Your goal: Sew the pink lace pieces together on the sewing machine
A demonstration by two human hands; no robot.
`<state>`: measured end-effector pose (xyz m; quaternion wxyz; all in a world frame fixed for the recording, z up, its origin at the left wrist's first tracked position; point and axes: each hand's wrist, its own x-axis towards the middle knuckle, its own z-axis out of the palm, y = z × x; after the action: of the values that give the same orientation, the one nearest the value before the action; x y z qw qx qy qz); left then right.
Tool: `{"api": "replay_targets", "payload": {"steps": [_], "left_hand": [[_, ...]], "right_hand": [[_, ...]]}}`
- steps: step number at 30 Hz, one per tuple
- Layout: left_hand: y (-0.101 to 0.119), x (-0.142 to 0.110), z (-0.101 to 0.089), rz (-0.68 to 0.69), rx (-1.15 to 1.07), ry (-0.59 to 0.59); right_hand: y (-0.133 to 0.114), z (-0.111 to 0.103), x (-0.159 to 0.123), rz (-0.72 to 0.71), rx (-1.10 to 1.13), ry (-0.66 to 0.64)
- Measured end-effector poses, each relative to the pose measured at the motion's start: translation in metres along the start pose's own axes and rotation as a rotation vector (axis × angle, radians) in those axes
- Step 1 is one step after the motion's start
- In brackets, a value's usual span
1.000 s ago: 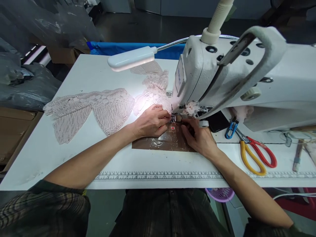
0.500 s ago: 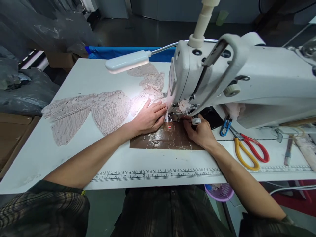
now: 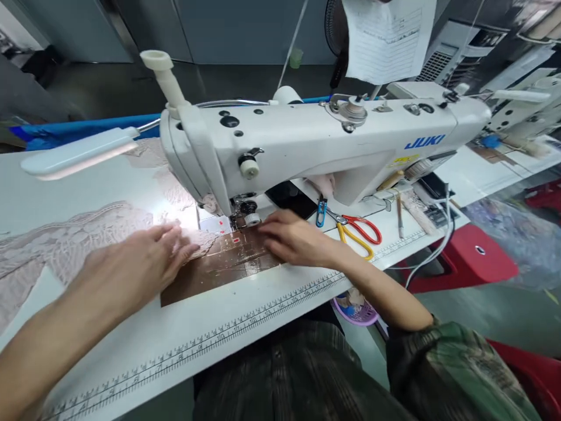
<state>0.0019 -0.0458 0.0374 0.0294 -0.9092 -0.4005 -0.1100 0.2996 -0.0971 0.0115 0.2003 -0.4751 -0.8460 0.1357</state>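
Pale pink lace fabric (image 3: pixel 105 225) spreads over the left of the sewing table. My left hand (image 3: pixel 142 257) is closed on the lace near its edge, left of the needle plate; its fingers are a little blurred. A strip of the lace extends from this hand towards the presser foot of the white sewing machine (image 3: pixel 298 137). To the right of the presser foot, my right hand (image 3: pixel 295 237) is above the brown taped plate (image 3: pixel 228 263). Its fingers are bent and pinched together, and what they hold, if anything, is too small to make out.
Red-and-yellow scissors (image 3: pixel 362 228) and blue thread snips (image 3: pixel 321 211) lie right of my right hand, near a black phone-like slab (image 3: pixel 293 199). A white lamp (image 3: pixel 83 152) reaches over the left side. A printed ruler (image 3: pixel 210 339) follows the front edge. A purple basket (image 3: pixel 359 313) is below.
The view has turned right. My left hand has moved left from the presser foot, drawing lace with it. My right hand has come out from beside the needle area towards me.
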Motion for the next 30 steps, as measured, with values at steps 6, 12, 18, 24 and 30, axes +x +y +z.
{"api": "replay_targets", "payload": {"steps": [6, 12, 18, 24, 30], "left_hand": [[-0.024, 0.004, -0.025, -0.059, 0.078, -0.05], [-0.031, 0.006, 0.001, 0.046, -0.293, -0.018], [-0.025, 0.017, 0.028, 0.086, -0.462, -0.079], [-0.028, 0.025, 0.054, 0.08, -0.455, -0.075], [-0.025, 0.022, 0.058, 0.056, -0.481, -0.032]], "right_hand": [[0.048, -0.011, -0.046, 0.438, -0.376, 0.299], [0.055, -0.008, -0.06, 0.46, -0.525, 0.095], [0.039, -0.008, -0.061, 0.512, -0.66, 0.017], [0.04, -0.003, -0.063, 0.583, -0.609, 0.111], [0.035, -0.006, -0.067, 0.6, -0.346, 0.411]]}}
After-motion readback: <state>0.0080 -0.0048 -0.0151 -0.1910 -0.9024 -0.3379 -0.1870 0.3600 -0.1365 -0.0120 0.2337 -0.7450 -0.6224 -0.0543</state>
